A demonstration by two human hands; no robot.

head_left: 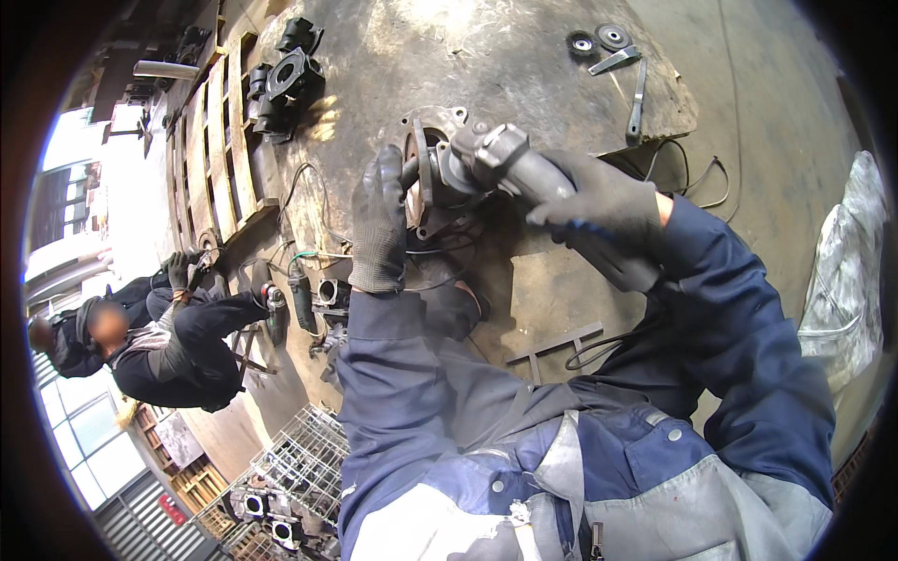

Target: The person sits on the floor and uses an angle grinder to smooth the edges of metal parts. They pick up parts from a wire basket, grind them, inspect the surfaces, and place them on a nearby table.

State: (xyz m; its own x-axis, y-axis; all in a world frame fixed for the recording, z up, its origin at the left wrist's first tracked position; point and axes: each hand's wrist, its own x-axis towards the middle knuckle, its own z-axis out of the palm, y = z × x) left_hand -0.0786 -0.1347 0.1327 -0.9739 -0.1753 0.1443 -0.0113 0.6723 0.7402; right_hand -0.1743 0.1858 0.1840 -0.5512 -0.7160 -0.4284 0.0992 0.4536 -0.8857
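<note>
My right hand [608, 198], in a dark grey work glove, is wrapped round the body of an angle grinder [528, 175]. The grinder's head lies against or just beside a flanged metal casting [423, 182], and the exact contact is hidden. My left hand [379, 220], gloved too, grips the near left side of that casting and holds it tilted on edge. Behind it, a plate-like flange with bolt holes shows on the stained work surface. Part of the casting is covered by the grinder head.
Grinding discs [613, 37], a metal wrench-like tool [636, 103] and cables lie at the far right. Black castings [285, 79] stand by a wooden pallet [210, 150]. At left a co-worker [178, 346] crouches with a tool. A wire basket [299, 458] holds more castings. Plastic sheeting [837, 280] hangs at right.
</note>
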